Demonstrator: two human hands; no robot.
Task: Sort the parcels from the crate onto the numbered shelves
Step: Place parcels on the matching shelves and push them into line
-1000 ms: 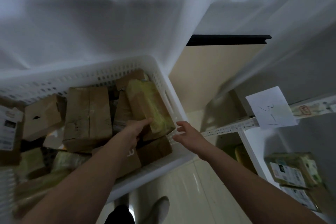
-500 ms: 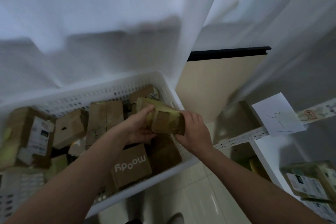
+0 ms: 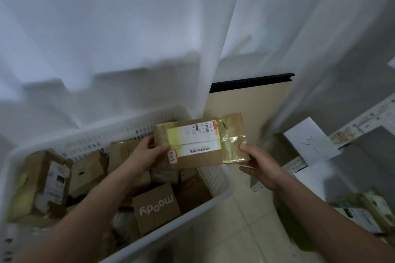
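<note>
Head view is showing you holding the flat brown cardboard parcel (image 3: 201,141) above the white perforated plastic crate (image 3: 211,179), your left hand (image 3: 147,153) and right hand (image 3: 258,164) each pinching one end with curled fingers (image 3: 245,148). The glossy tape is looking slippery, so a loose pinch may be letting it fall.

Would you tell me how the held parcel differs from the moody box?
The held parcel is gripped by left hand and right hand above the crate; the moody box lies inside it. The held parcel bears a shipping label and tape; the moody box only printed lettering. Both are brown cardboard.
</note>
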